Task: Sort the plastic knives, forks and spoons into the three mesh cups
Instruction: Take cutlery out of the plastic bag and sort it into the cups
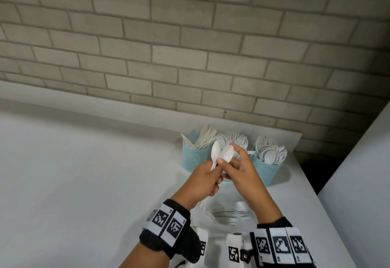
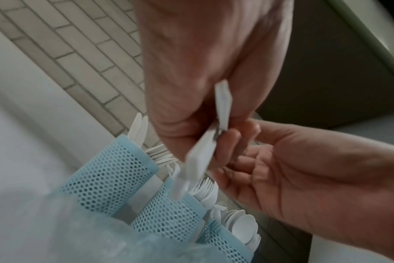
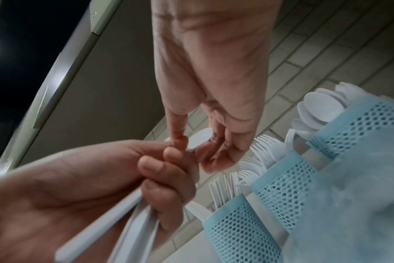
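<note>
Three blue mesh cups stand in a row at the table's back right. The left cup (image 1: 193,159) holds knives, the middle cup (image 3: 286,181) forks, the right cup (image 1: 263,169) spoons. In front of the middle cup, my left hand (image 1: 213,174) grips a small bunch of white spoons by their handles (image 3: 101,227). One spoon bowl (image 1: 215,151) sticks up above that fist. My right hand (image 1: 229,151) pinches the bowl of a second spoon (image 1: 226,155) between thumb and fingers, right above the left fist. The middle cup is mostly hidden behind my hands in the head view.
A crumpled clear plastic bag (image 1: 228,215) with more white cutlery lies on the white table (image 1: 84,172) below my wrists. A brick wall (image 1: 190,56) runs behind the cups. The table's right edge and a white cabinet (image 1: 358,183) are close on the right.
</note>
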The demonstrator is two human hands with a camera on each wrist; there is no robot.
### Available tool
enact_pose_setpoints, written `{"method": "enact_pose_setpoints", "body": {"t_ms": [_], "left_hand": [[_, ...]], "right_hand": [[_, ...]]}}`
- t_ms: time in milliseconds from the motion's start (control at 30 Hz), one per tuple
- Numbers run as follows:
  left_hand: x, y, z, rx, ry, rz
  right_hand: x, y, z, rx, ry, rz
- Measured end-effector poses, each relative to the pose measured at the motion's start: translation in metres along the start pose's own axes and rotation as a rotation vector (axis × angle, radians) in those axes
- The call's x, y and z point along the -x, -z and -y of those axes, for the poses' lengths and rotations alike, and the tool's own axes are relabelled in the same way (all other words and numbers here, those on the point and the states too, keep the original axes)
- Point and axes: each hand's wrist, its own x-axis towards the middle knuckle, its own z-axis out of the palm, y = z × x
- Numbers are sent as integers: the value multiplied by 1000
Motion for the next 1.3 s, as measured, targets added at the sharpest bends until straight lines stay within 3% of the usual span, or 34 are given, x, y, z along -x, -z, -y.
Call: {"method": "enact_pose_setpoints", "body": {"t_ms": [267, 467, 700, 833, 1000, 1133, 1300], "left_hand": [[3, 2, 5, 296, 103, 109], [-2, -1, 13, 65, 69, 17], [-4, -6, 21, -83, -41, 24], [-8, -5, 27, -158, -66, -31], [-13, -9, 34, -445, -124, 0], [-16, -11, 38, -508, -124, 41], [-16, -10, 33, -422, -163, 30]], "right_hand": [[0, 10, -13, -26, 24, -201], [-2, 15, -20, 127, 65, -290], [-4, 14, -23, 225, 107, -332], [-3, 12, -25, 100, 81, -298], [1, 5, -19, 109, 62, -156], [2, 7, -18, 128, 65, -147], [-3, 15, -21, 130, 33, -224]]}}
